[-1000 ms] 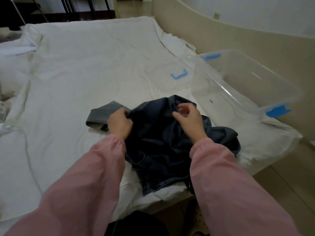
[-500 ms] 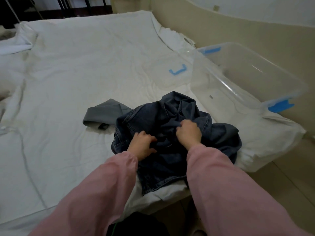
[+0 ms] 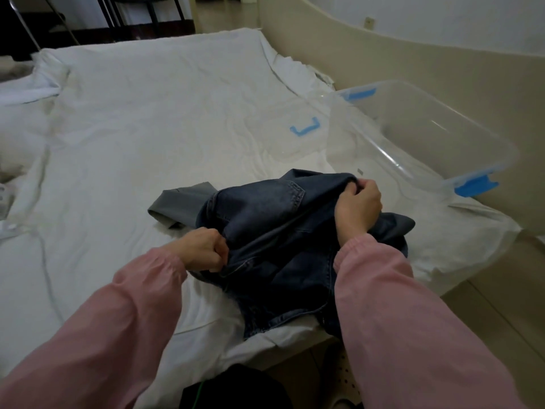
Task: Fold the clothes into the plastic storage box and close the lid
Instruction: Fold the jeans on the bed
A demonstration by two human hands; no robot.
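Both hands, coming out of pink sleeves (image 3: 118, 320), were closed on a dark blue denim garment (image 3: 265, 219) that lay bunched at the near edge of a bed. The left hand (image 3: 203, 249) had its fingers curled tight around a fold at the garment's left side, low against the white sheet (image 3: 132, 137). The right hand (image 3: 358, 206) sat higher and further away, pinching the fabric's top edge and lifting it into a ridge. Part of the denim hung over the mattress edge toward the person. A grey garment (image 3: 180, 203) lay flat just behind and to the left of the denim, partly tucked beneath it. Beyond the right hand stood the clear plastic storage box (image 3: 383, 154) on the right side of the bed — open, with nothing visible inside it, and with blue latches at its near end (image 3: 474, 185) and far end (image 3: 359, 93). To the left of the box, what looked like its clear lid (image 3: 295, 149) lay flat on the sheet, marked by a blue U-shaped clip (image 3: 305, 129). A curved beige panel (image 3: 442, 69) ran along the bed's right side, behind the box.
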